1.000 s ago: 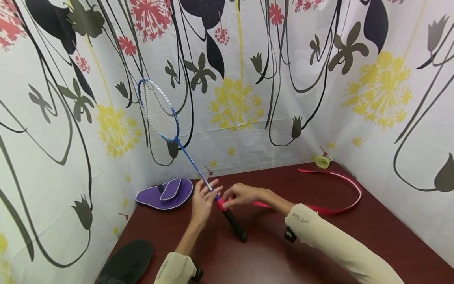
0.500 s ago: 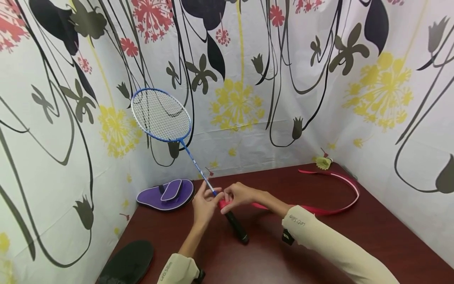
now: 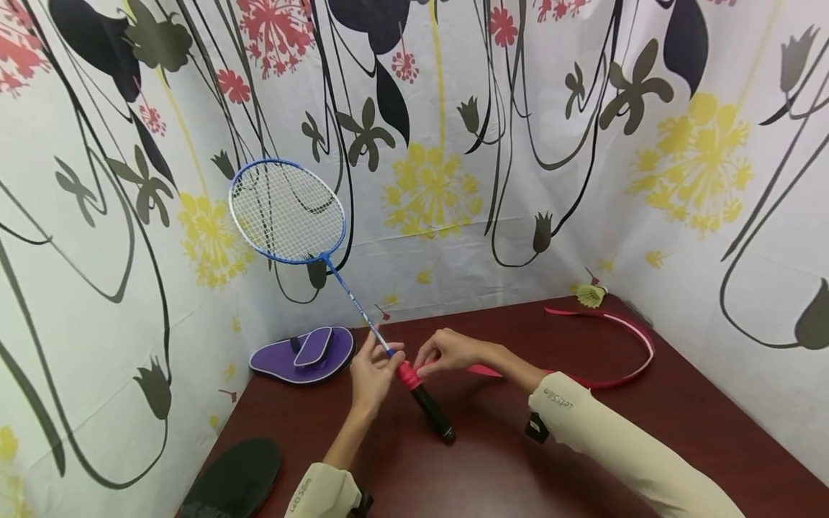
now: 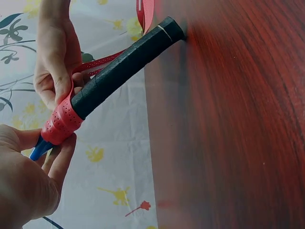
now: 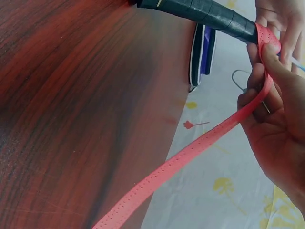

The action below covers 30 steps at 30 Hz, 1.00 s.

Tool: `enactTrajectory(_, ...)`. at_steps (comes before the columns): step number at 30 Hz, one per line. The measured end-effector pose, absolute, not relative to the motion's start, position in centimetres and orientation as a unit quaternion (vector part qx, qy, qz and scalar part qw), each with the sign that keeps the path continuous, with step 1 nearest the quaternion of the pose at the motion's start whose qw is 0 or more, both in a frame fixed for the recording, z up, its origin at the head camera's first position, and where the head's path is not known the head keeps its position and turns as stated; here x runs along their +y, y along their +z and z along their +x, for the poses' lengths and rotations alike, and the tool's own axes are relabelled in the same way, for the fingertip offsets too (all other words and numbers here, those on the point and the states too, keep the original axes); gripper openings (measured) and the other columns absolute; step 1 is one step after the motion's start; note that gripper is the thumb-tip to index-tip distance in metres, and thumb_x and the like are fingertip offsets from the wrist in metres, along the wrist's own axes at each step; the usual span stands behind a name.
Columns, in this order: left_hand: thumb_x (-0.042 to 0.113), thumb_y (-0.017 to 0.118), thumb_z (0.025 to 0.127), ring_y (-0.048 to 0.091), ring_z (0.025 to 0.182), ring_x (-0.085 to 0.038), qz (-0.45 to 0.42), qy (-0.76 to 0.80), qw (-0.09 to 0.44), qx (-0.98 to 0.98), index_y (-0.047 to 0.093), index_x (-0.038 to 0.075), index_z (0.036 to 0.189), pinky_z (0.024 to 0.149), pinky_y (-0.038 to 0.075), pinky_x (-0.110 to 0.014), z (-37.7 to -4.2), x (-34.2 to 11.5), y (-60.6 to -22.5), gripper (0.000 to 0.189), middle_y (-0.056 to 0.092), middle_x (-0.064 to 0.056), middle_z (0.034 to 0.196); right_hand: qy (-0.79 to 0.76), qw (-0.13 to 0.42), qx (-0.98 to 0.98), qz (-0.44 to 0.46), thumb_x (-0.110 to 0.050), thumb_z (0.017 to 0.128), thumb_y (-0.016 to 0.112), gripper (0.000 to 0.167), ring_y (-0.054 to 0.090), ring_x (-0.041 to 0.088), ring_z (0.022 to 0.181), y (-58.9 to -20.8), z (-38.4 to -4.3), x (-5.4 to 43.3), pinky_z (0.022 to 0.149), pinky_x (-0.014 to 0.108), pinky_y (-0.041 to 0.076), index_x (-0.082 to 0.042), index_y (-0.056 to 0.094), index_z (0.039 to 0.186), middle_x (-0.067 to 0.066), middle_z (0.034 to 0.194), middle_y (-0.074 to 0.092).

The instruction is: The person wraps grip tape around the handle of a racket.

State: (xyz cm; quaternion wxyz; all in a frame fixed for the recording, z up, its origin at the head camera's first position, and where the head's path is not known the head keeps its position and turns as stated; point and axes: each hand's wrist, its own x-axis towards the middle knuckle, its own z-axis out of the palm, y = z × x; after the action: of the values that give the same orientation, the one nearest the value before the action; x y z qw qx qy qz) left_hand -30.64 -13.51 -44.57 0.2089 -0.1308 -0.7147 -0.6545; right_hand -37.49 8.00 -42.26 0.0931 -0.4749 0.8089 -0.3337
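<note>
A blue and white badminton racket point(image 3: 432, 412) slants up to the left, its black handle end low over the table. My left hand point(image 3: 372, 375) pinches it where the shaft meets the handle. Red perforated grip tape point(image 4: 63, 121) is wound in overlapping turns round the upper handle, and the black wrap below is bare of it. With thumb and fingers my right hand point(image 3: 453, 351) pinches the tape just beside the handle. From there the loose strip point(image 5: 176, 160) trails away, and in the head view it curves over the table behind the right forearm.
A purple paddle case point(image 3: 304, 355) lies at the table's back left, and a black table tennis paddle point(image 3: 234, 476) at the front left. A yellow shuttlecock point(image 3: 591, 295) sits in the back right corner. Flowered curtains point(image 3: 453, 180) enclose the reddish-brown table point(image 3: 492, 460).
The racket has rolled about its shaft, so its face has turned toward the head camera. More red turns show on the handle. My right hand closed in on the handle, then drew slightly right.
</note>
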Motion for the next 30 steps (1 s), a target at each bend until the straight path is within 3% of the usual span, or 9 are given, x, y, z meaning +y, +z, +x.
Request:
enactTrajectory(4,-0.008,0.077,0.088,0.077,0.088,-0.036,-0.147,-0.655,0.210,-0.711,0.041,0.012,0.159,0.071,0.059,-0.020,-30.7,-13.6,-44.3,0.082,0.077,-0.020,0.105,-0.352,0.096,0.802,-0.473,-0.021,0.096,0.077,0.008,0.076,0.035,0.081,-42.1,-37.5,7.9,0.064,0.024,0.058,-0.019,0.082,0.103,-0.008,0.086,0.079)
enactTrajectory(7,-0.010,0.075,0.089,0.076,0.091,-0.040,-0.153,-0.660,0.206,-0.706,0.039,0.011,0.160,0.071,0.059,-0.020,-30.6,-13.7,-44.1,0.082,0.076,-0.022,0.106,-0.360,0.103,0.800,-0.469,-0.019,0.096,0.077,0.010,0.076,0.037,0.084,-42.0,-37.4,7.7,0.067,0.031,0.061,-0.017,0.082,0.104,-0.009,0.085,0.079)
enactTrajectory(11,-0.012,0.071,0.090,0.076,0.087,-0.040,-0.154,-0.679,0.186,-0.694,0.036,0.012,0.162,0.070,0.060,-0.023,-30.3,-13.8,-43.9,0.083,0.075,-0.024,0.110,-0.353,0.108,0.803,-0.469,-0.019,0.096,0.077,0.013,0.077,0.023,0.081,-42.0,-37.3,7.5,0.068,0.034,0.062,-0.014,0.081,0.108,-0.006,0.085,0.079)
enactTrajectory(15,-0.014,0.067,0.091,0.077,0.083,-0.033,-0.154,-0.689,0.165,-0.689,0.031,0.014,0.163,0.066,0.059,-0.023,-30.1,-13.9,-44.1,0.085,0.073,-0.023,0.115,-0.344,0.114,0.801,-0.477,-0.020,0.097,0.075,0.017,0.075,0.006,0.076,-42.2,-37.1,7.2,0.065,0.022,0.057,-0.011,0.080,0.111,0.007,0.087,0.080)
enactTrajectory(19,-0.015,0.063,0.093,0.077,0.088,-0.037,-0.158,-0.692,0.154,-0.687,0.025,0.012,0.165,0.065,0.057,-0.020,-30.2,-13.8,-44.3,0.086,0.071,-0.025,0.121,-0.333,0.122,0.802,-0.481,-0.021,0.100,0.072,0.021,0.074,0.005,0.077,-42.2,-36.9,7.1,0.065,0.018,0.054,-0.009,0.079,0.116,0.011,0.088,0.079)
enactTrajectory(26,-0.009,0.061,0.099,0.073,0.105,-0.042,-0.182,-0.692,0.135,-0.685,0.015,0.009,0.166,0.084,0.061,-0.032,-30.8,-13.6,-44.2,0.084,0.066,-0.025,0.132,-0.327,0.139,0.803,-0.479,-0.022,0.101,0.070,0.023,0.072,0.005,0.074,-41.9,-37.1,6.8,0.063,0.019,0.049,-0.009,0.076,0.119,0.007,0.083,0.078)
enactTrajectory(30,-0.009,0.058,0.101,0.069,0.114,-0.042,-0.180,-0.694,0.131,-0.685,0.020,0.005,0.162,0.092,0.059,-0.036,-30.9,-13.6,-44.6,0.074,0.062,-0.026,0.139,-0.319,0.141,0.808,-0.474,-0.027,0.101,0.071,0.021,0.069,0.007,0.068,-42.0,-37.2,6.6,0.058,0.019,0.045,-0.012,0.074,0.114,0.001,0.078,0.076)
